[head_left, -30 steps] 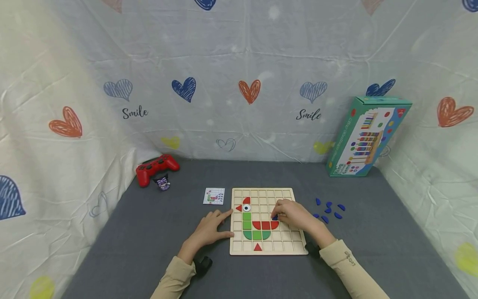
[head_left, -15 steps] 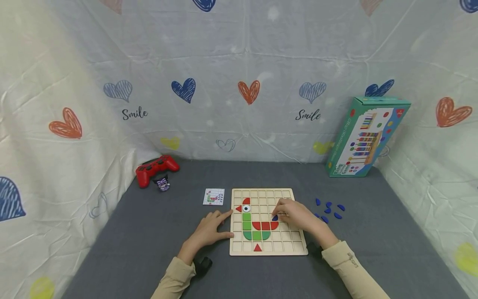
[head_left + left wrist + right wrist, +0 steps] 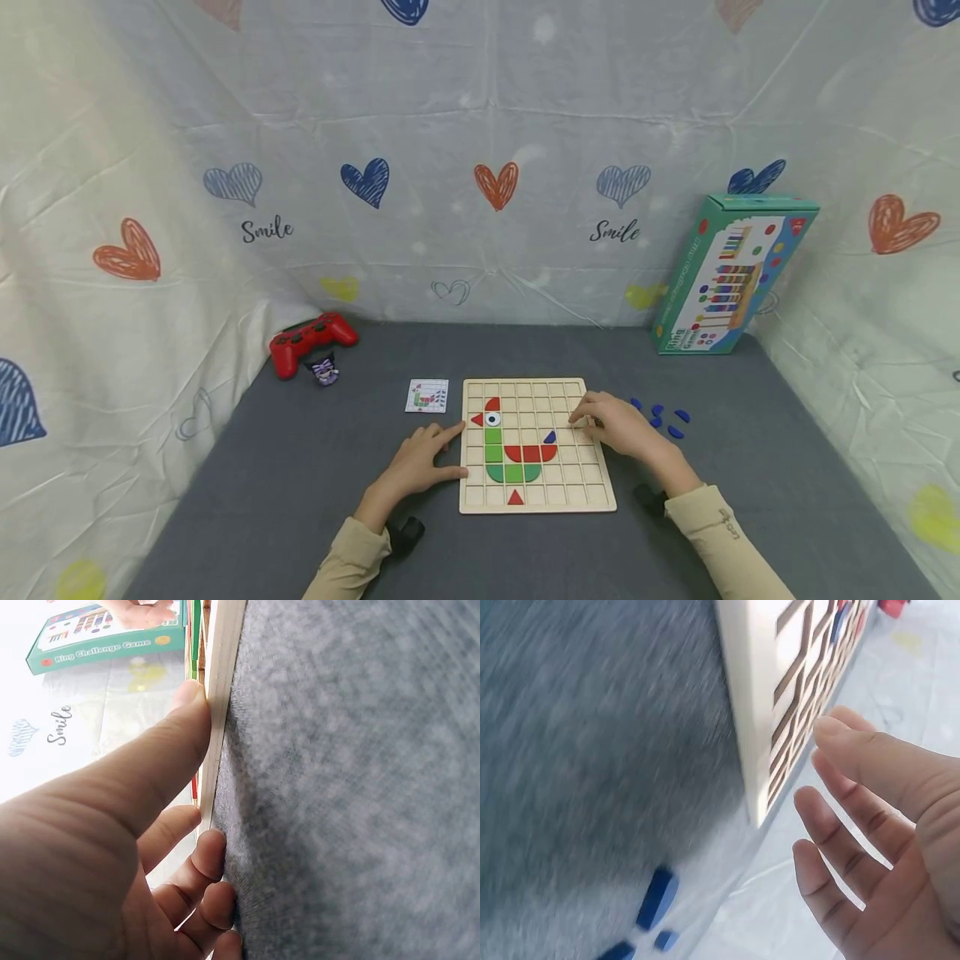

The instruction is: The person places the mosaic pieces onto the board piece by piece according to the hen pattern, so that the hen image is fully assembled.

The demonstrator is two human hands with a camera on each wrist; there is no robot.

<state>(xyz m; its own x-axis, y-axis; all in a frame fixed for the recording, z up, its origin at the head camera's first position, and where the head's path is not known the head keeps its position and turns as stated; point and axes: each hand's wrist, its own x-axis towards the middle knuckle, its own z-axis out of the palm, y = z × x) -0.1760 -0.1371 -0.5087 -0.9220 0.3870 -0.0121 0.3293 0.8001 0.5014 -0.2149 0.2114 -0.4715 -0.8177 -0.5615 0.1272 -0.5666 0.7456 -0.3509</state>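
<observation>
A wooden grid board (image 3: 570,496) lies on the table, with red, green and white-and-black tiles forming a bird shape. One blue tile (image 3: 551,437) sits in a cell just above the right red tile (image 3: 550,453). My left hand (image 3: 415,460) rests at the board's left edge, thumb and index fingertip touching the rim; the left wrist view shows the thumb on the edge. My right hand (image 3: 621,427) hovers over the board's right side, fingers loosely bent and holding nothing. Several loose blue tiles (image 3: 676,432) lie right of the board, partly hidden behind that hand.
A small pattern card (image 3: 427,396) lies left of the board. At the back left are a red game controller (image 3: 312,340) and a small purple figure (image 3: 325,370). A green game box (image 3: 735,279) leans on the hanging cloth at the back right.
My right hand has let go of the blue tile, which stays in its cell, and has moved right toward the loose blue tiles. My left hand keeps its place at the board's edge.
</observation>
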